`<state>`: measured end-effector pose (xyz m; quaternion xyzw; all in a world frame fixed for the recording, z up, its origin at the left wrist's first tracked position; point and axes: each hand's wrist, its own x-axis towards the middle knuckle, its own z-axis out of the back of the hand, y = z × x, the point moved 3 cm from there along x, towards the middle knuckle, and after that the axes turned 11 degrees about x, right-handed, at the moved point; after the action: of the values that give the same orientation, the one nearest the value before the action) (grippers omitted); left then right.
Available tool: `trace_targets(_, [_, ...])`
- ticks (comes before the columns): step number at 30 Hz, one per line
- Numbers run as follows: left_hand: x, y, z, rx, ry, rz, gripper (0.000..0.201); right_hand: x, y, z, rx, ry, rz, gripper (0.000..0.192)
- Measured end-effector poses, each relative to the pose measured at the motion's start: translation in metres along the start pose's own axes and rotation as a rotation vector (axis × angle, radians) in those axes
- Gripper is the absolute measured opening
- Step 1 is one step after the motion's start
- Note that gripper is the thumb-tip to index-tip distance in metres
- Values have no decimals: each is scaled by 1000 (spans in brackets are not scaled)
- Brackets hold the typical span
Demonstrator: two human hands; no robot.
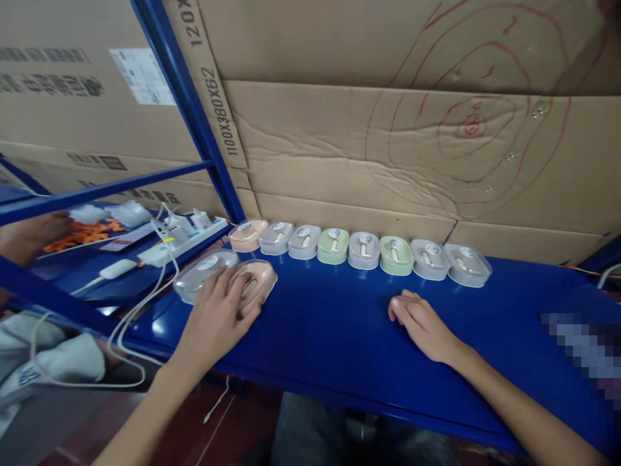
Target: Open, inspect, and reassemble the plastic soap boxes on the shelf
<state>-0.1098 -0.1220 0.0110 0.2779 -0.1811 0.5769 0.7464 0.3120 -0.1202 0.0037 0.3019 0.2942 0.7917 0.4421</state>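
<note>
Forearms: both bare, reaching in from the bottom edge, nearest the camera.
Left hand (218,310): palm down, fingers loosely spread over the peach container (255,285); fingertips resting on its top and on the edge of the clear-lidded container (204,275) just beside it; whether anything is pinched cannot be told.
Right hand (422,323): lying flat on the blue table (339,336), fingers together and slightly curled, holding nothing, well apart from the left hand.
Peach container: on the table near its left end, in front of the row, partly hidden under the left fingers.
Clear-lidded container: touching or just beside the peach one, on its left, with a round label on the lid.
Row of containers (359,249): eight small oval boxes lined up side by side along the back edge of the table; one peach at the left end, two green among grey ones, each with a clear lid and a round sticker.
Cardboard sheets (388,142): standing behind the row, marked with red scribbled rings.
Blue rack frame (194,110): slanting up at left, in front of more cartons.
Power strip (182,243): white, on the side shelf at left, with plugs in it and white cables trailing down.
Orange pieces (82,234): heaped further left on that shelf, beside clear bags.
</note>
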Motion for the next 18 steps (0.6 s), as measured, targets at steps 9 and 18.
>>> trace_targets(9, [-9,23,-11,103,-12,111,58,0,0,-1,-2,7,3,63])
trace_targets(18, [-5,33,-18,122,48,149,64,-7,36,9,167,61,36,54])
